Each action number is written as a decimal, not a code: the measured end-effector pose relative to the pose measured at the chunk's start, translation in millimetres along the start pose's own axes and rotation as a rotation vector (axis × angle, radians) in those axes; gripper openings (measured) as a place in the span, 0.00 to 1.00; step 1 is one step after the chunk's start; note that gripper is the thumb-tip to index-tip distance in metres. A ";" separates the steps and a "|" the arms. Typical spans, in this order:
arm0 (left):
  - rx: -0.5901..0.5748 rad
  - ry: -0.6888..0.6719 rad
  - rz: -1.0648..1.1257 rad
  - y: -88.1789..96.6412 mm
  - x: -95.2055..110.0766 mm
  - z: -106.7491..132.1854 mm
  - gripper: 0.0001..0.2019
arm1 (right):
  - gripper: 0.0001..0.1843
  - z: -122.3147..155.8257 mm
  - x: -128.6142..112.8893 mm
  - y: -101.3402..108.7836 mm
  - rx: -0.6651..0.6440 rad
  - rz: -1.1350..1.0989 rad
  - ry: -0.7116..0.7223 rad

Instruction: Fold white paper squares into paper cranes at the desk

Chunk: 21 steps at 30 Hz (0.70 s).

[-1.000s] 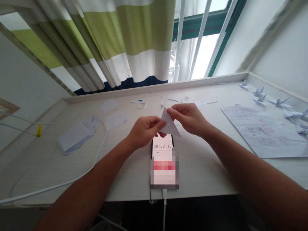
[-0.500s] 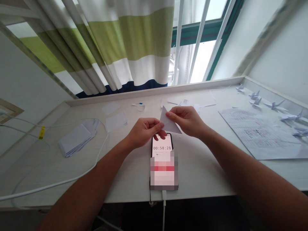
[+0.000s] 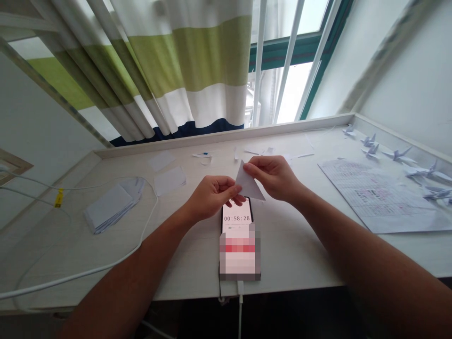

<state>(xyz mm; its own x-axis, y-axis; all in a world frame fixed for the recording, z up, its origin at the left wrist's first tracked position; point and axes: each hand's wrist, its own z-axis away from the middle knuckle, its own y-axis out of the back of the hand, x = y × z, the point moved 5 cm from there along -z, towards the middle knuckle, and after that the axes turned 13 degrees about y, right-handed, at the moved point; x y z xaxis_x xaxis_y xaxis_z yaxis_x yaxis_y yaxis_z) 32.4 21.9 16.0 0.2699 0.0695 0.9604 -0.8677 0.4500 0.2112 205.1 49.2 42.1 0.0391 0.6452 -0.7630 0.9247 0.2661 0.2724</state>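
Note:
A small piece of white paper (image 3: 250, 187), folded to a triangle, is held up in the air between my two hands. My left hand (image 3: 218, 194) pinches its left edge between thumb and fingers. At its upper part, the thumb and fingers of my right hand (image 3: 277, 175) are closed on the same paper. Just below the hands lies a phone (image 3: 237, 230) with a lit screen showing a timer; the fingers of my left hand overlap its top edge in view.
Left on the white desk (image 3: 187, 263) are a stack of paper (image 3: 111, 207), loose sheets (image 3: 170, 181) and a white cable (image 3: 106, 267). Paper scraps (image 3: 206, 159) lie at the back. On the right are a printed sheet (image 3: 381, 197) and several folded paper cranes (image 3: 399, 154).
The folded paper has tilted slightly, its lower right corner dropping a little. Both hands keep their grip on it. The whole view has shifted slightly.

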 end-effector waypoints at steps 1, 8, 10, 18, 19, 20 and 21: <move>0.008 -0.003 0.005 0.3 0.4 0.1 0.15 | 0.24 0.0 -0.3 0.0 -0.002 0.001 -0.006; 0.101 -0.010 0.109 8.1 1.4 -2.2 0.17 | 0.28 4.2 3.8 -7.2 -0.172 0.037 -0.143; 0.102 -0.024 0.119 8.2 2.4 -2.1 0.17 | 0.28 3.9 3.1 -6.3 -0.153 0.118 -0.099; 0.146 -0.074 0.138 13.2 4.6 -1.2 0.17 | 0.30 5.1 6.6 -7.9 -0.184 0.216 -0.110; 0.158 -0.078 0.144 14.6 4.6 -1.5 0.17 | 0.30 5.4 6.4 -7.9 -0.189 0.225 -0.111; 0.169 -0.080 0.152 15.7 4.5 -2.0 0.17 | 0.30 5.6 6.2 -7.8 -0.187 0.236 -0.109; 0.179 -0.080 0.159 16.6 4.3 -2.5 0.18 | 0.30 5.8 6.2 -7.4 -0.178 0.243 -0.106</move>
<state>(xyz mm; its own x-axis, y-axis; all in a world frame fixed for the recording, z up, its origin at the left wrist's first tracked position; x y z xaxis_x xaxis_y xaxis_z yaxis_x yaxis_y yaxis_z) 20.2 31.8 23.2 0.0963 0.0531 0.9939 -0.9587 0.2735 0.0782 200.6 47.0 31.9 0.2987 0.6293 -0.7175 0.8031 0.2405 0.5452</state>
